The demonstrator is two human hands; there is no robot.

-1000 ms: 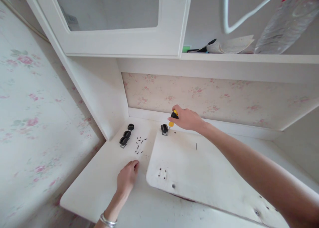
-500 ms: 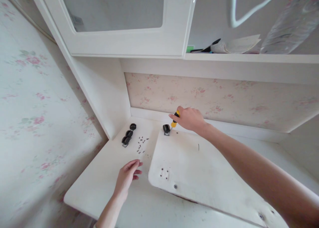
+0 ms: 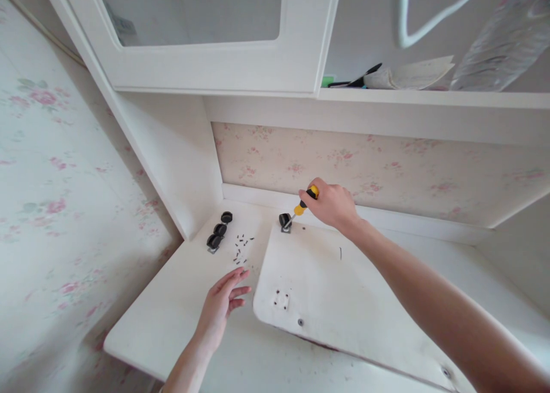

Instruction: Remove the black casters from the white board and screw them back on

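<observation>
**Screwdriver at the caster on the board's far left corner**

I have the screwdriver [image 3: 299, 209] tilted over the far left corner of the white board [image 3: 344, 290], its shaft slanting down to the left towards the metal plate of a black caster [image 3: 284, 220]. The tip reaches the plate, but it is too small for me to tell whether it sits in a screw. My right hand [image 3: 333, 204] is closed around the yellow and black handle, coming in from the right.

On the board, a thin dark piece [image 3: 341, 253] lies to the right of the caster, and a group of four holes [image 3: 281, 299] marks the near left corner.

Left of the board, small dark screws [image 3: 240, 241] are scattered on the desk [image 3: 163, 307]. Just on the near side of them I have my left hand [image 3: 219, 301], loosely open with its fingers apart; I cannot tell whether anything tiny is between the fingertips. Further left, three loose casters [image 3: 220, 230] lie in a slanting row.

Beyond the desk I see flowered wallpaper [image 3: 296, 166]. Above it are a cabinet door [image 3: 206, 69] on the left and a shelf [image 3: 429, 97] on the right, bearing papers [image 3: 412, 75] and a clear bottle [image 3: 501, 46].
</observation>
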